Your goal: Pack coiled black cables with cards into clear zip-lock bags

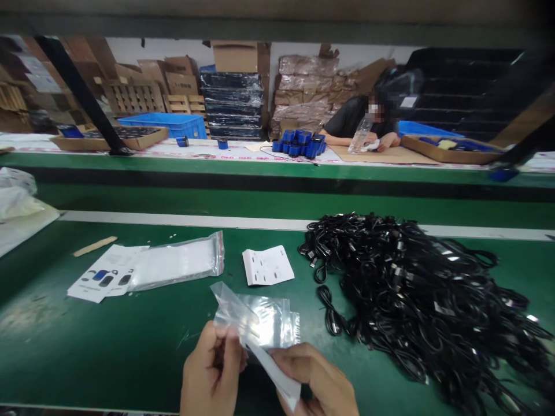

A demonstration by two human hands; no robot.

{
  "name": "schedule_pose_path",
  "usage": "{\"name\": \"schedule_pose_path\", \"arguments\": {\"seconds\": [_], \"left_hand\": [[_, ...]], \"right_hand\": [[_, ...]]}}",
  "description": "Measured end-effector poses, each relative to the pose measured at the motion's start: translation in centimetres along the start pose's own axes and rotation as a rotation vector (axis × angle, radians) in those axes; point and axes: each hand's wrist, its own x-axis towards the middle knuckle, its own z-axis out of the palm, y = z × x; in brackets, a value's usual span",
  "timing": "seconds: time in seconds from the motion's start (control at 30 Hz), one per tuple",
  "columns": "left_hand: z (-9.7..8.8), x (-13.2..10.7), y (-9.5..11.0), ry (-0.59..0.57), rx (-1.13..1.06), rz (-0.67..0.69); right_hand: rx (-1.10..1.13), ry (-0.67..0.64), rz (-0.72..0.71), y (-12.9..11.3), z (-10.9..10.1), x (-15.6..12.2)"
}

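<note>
Near the front edge of the green bench, my left hand (215,361) pinches a clear plastic bag (228,306). My right hand (318,375) grips a folded white paper leaflet (275,372), whose far end is at the bag. How far it sits inside the bag I cannot make out. Just beyond my hands lies a stack of clear zip bags (275,318). Behind it is a small pile of folded white leaflets (269,266). Over to the right spreads a big heap of black cables (411,294), with one coiled cable (332,311) at its near left side.
At left lie printed cards (102,277), a zip bag of white sheets (182,263) and a flat wooden strip (95,245). Across the raised ledge, a person (364,118) leans over the far table beside blue items (299,143) and a cardboard tray (451,150).
</note>
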Motion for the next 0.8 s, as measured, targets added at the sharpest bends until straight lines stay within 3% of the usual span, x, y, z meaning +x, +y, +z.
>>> {"name": "schedule_pose_path", "arguments": {"seconds": [0.13,0.27,0.43,0.67,0.8], "left_hand": [[0.0,-0.5,-1.6,-0.101,0.202,0.163],[0.0,-0.6,-2.2,-0.048,0.411,0.448],[0.3,-0.5,-1.7,-0.04,0.422,0.562],[0.4,-0.8,-2.5,-0.064,0.569,0.685],[0.1,-1.0,-2.6,-0.061,0.63,0.691]], "right_hand": [[-0.203,-0.052,-0.085,0.6,-0.4,-0.4],[-0.451,-0.191,-0.151,0.5,-1.0,-0.3],[-0.582,-0.362,-0.095,0.3,-1.5,0.3],[-0.355,-0.533,0.143,-0.3,-1.2,0.9],[-0.2,-0.603,0.2,-0.6,-1.6,0.5]]}}
